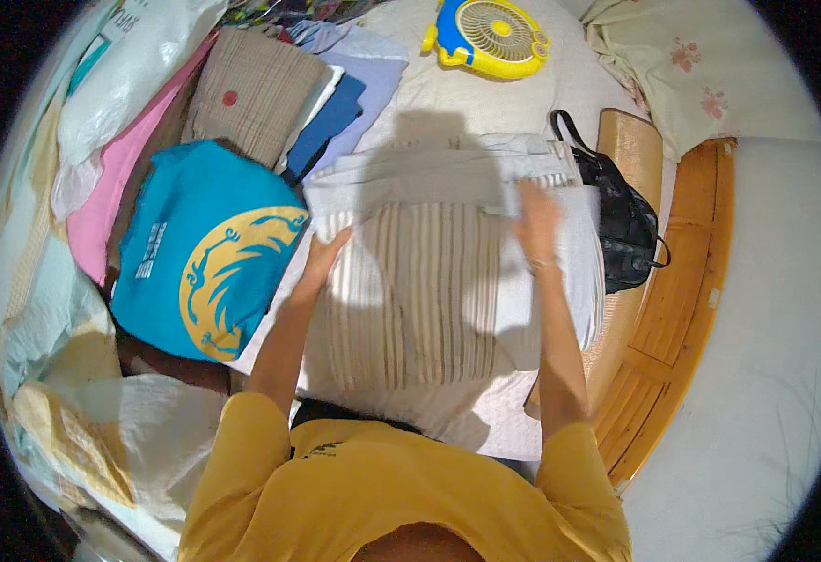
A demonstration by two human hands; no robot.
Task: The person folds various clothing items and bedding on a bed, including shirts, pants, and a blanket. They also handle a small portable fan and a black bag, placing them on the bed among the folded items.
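Observation:
A folded cloth with beige, brown and white stripes (445,295) lies flat in front of me on a stack of folded white fabric (572,246). My left hand (328,254) is at the left edge of the striped cloth, thumb on top and the other fingers mostly hidden. Motion blurs my right hand (540,219), which is over the white fabric beside the cloth's upper right corner; its fingers are not clear. Shadow from my head and arms falls across the cloth.
To the left is a teal bag (172,281) with a yellow print, near folded checked fabric (256,84) and a white plastic bag (137,91). A black bag (621,218) lies right, by a rolled woven mat (632,140) and wooden bed edge (698,232). A yellow-and-blue fan (498,31) lies beyond.

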